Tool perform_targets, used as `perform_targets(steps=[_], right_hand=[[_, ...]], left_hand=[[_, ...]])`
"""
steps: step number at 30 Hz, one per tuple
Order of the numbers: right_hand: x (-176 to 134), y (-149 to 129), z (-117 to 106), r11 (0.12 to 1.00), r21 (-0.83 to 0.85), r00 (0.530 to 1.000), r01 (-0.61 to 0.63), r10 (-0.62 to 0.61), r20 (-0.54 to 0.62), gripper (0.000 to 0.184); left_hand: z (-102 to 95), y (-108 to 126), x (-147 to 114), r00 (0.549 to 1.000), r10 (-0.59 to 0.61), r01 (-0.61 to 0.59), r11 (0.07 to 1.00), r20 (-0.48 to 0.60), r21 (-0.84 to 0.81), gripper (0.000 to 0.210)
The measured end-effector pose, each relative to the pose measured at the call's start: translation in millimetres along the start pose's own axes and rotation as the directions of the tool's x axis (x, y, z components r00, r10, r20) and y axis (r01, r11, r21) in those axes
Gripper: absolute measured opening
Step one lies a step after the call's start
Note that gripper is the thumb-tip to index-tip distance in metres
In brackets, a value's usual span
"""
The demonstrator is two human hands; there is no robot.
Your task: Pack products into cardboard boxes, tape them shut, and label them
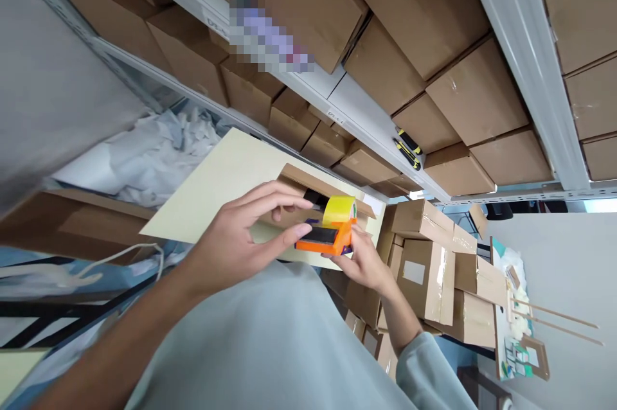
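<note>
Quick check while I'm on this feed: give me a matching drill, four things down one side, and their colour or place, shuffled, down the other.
Things
1. Tape dispenser
2. Tape roll
3. Cutters
4. Crumpled paper

Colour or place
A. Black and yellow, lying on a shelf
B. Orange, held in the right hand
C. White, in a loose heap
D. Bright yellow, mounted on the dispenser

Right pairs: 1-B, 2-D, 3-A, 4-C

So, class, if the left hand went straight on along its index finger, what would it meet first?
Probably the yellow tape roll on the orange dispenser, though depth between it and the left hand is unclear.
</note>
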State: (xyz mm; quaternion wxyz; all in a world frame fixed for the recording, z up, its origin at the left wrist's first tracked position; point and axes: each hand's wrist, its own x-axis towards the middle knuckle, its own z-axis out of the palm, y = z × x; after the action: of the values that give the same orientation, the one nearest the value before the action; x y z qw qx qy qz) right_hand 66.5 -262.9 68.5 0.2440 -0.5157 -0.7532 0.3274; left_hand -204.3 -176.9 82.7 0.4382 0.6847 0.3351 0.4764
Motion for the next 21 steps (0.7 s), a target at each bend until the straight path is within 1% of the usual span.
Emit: perform_targets(steps=[2, 3, 6, 7, 9, 11, 13, 14, 16, 18, 19, 21], right_hand=[[-0.5, -1.2, -2.6, 0.999, -0.032, 0.999, -0.012, 0.013, 0.032, 0.029], [-0.6, -2.1, -3.9, 0.999, -0.038, 0.999, -0.023, 0.024, 0.043, 0.029], [-0.3, -5.3, -7.5, 0.998, -0.031, 0.997, -0.053, 0.054, 0.059, 0.028], [-0.1, -6.2, -8.3, 0.998, -0.026, 0.996, -0.059, 0.06, 0.063, 0.029], [0.3, -7.8, -8.8, 0.998, -0.007, 0.996, -0.059, 0.059, 0.074, 0.03], [0.2, -9.2, -7.7, 0.997, 0.026, 0.994, -0.069, 0.067, 0.092, 0.031], [-0.6, -11.2, -5.2, 0.992, 0.058, 0.987, -0.112, 0.104, 0.118, 0.033], [-1.3, -12.5, -3.7, 0.987, 0.07, 0.983, -0.142, 0.132, 0.128, 0.034], [-3.1, -16.5, -0.9, 0.975, 0.09, 0.971, -0.205, 0.191, 0.142, 0.037], [-5.2, -22.3, 0.1, 0.959, 0.111, 0.956, -0.262, 0.243, 0.164, 0.04], [-6.3, -25.8, -0.6, 0.949, 0.119, 0.945, -0.29, 0.265, 0.19, 0.04], [-8.4, -32.9, -5.2, 0.93, 0.127, 0.912, -0.345, 0.299, 0.282, 0.038]], left_hand=[[-0.1, 2.6, 0.3, 1.0, 0.001, -0.001, 1.0, -0.004, -0.023, 0.006], [0.5, 4.0, -0.3, 1.0, -0.014, 0.014, 0.999, -0.008, -0.032, 0.006], [1.9, 8.1, -3.6, 0.997, -0.083, 0.083, 0.996, -0.004, -0.029, 0.018], [2.1, 9.0, -4.7, 0.996, -0.089, 0.089, 0.996, 0.002, -0.019, 0.019], [2.1, 9.6, -6.8, 0.998, -0.059, 0.059, 0.998, 0.007, 0.006, 0.019], [2.2, 8.3, -8.5, 1.0, -0.003, 0.003, 0.999, 0.008, 0.041, 0.019], [2.7, 5.3, -10.0, 1.0, 0.027, -0.028, 0.997, 0.012, 0.073, 0.021], [3.2, 3.3, -10.9, 1.0, 0.022, -0.023, 0.997, 0.015, 0.08, 0.022], [4.8, -1.3, -13.7, 0.999, -0.027, 0.025, 0.997, 0.018, 0.071, 0.024], [6.8, -6.2, -18.8, 0.993, -0.117, 0.117, 0.992, 0.004, 0.055, 0.025], [7.5, -8.5, -22.3, 0.985, -0.172, 0.172, 0.984, -0.004, 0.05, 0.025], [6.2, -12.8, -30.9, 0.96, -0.279, 0.28, 0.96, -0.011, 0.034, 0.027]])
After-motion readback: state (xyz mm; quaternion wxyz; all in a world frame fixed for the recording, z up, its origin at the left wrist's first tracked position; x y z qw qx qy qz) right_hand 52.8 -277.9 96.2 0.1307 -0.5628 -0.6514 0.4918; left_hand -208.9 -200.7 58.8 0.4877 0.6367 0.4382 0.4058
